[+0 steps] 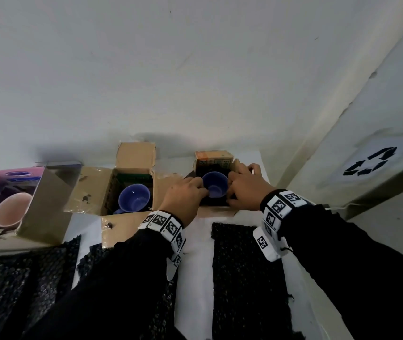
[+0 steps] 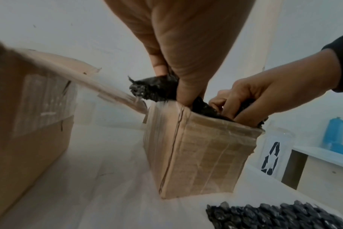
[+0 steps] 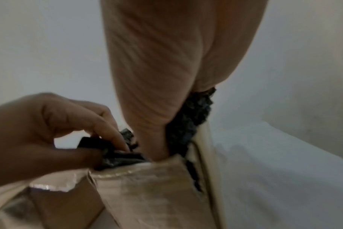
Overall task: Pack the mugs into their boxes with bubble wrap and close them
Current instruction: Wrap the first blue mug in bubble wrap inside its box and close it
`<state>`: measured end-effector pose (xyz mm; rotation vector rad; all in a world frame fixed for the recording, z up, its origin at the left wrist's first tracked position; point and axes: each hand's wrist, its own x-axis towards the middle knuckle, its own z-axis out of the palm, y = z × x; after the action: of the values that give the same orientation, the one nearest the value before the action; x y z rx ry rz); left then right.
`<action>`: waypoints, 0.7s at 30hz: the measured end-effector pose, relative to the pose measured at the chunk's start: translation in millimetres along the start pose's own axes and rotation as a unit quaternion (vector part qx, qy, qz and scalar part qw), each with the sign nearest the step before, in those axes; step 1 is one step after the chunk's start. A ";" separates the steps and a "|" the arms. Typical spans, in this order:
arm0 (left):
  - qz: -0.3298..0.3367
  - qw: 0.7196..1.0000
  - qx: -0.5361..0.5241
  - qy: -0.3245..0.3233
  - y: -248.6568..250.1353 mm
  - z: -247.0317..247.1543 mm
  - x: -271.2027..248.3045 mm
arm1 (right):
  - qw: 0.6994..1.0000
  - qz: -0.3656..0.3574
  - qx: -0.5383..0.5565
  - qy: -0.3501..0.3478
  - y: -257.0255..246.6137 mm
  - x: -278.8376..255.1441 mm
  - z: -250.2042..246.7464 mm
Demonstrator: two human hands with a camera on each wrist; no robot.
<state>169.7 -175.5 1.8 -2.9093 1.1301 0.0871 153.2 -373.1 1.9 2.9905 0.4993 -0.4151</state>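
Observation:
A blue mug (image 1: 215, 184) sits upright in the small cardboard box (image 1: 216, 212) at the back right, with black bubble wrap (image 2: 157, 89) bunched around it. My left hand (image 1: 185, 192) is at the box's left rim and pinches the wrap between thumb and forefinger (image 3: 112, 139). At the right rim my right hand (image 1: 244, 187) has its curled fingers (image 2: 245, 106) tucked down inside on the wrap. A second blue mug (image 1: 134, 198) stands in the open middle box (image 1: 112, 182). A pink mug (image 1: 10, 212) lies in the purple box (image 1: 4, 177) at the left.
Loose sheets of black bubble wrap (image 1: 244, 271) lie on the white table (image 1: 195, 244) in front of the boxes, another sheet (image 1: 24, 278) at the left. A white wall rises right behind the boxes. A bin with a recycling sign (image 1: 372, 163) stands at the right.

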 end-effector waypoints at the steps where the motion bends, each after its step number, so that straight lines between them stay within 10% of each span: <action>1: -0.002 1.000 -0.014 0.003 -0.9 0.1 -0.1 | 1.000 0.018 0.002 -0.019 -3.1 3.6 -1.7; 13: -0.137 0.990 -0.035 0.026 8.2 7.6 0.6 | 0.977 0.190 0.009 0.092 -5.3 1.2 10.5; 21: -0.081 0.997 0.006 -0.014 2.5 9.9 13.7 | 0.972 0.076 0.131 0.181 -15.6 -2.3 23.7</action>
<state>177.6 -186.1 -8.8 -2.9659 0.8827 0.1187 140.0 -362.1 -20.8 3.3465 0.2493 0.0904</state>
